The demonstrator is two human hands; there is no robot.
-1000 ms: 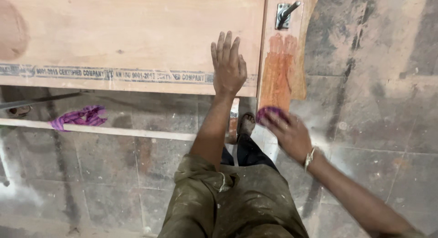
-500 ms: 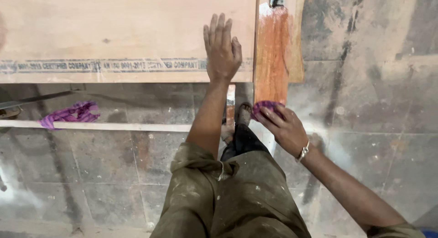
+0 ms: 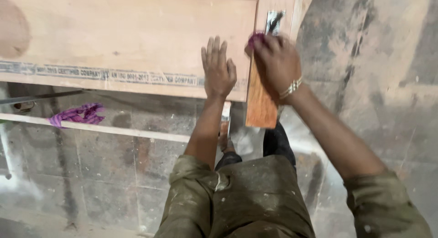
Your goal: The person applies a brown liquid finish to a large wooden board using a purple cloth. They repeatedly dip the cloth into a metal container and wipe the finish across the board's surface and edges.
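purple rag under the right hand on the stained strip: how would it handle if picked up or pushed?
The purple rag is bunched under the right hand, so probably soft and floppy. Likely light for its size. Pushed along the orange-brown wood strip, it would probably drag and crumple, not roll.

Soft, even indoor light; motion blur on your working hand.

You get flat, diffuse light with no hard glare; the pale plywood board (image 3: pixel 123 41) is the brightest area, slightly washed out at the top. Your right hand (image 3: pixel 276 64) and the purple cloth (image 3: pixel 255 38) it presses are smeared by motion blur, while your left hand (image 3: pixel 218 69) reads sharper. Soft shadow pools under the board's edge and around your legs. The floor (image 3: pixel 378 73) looks dusty and low in contrast, and the lower left corner dims and softens.
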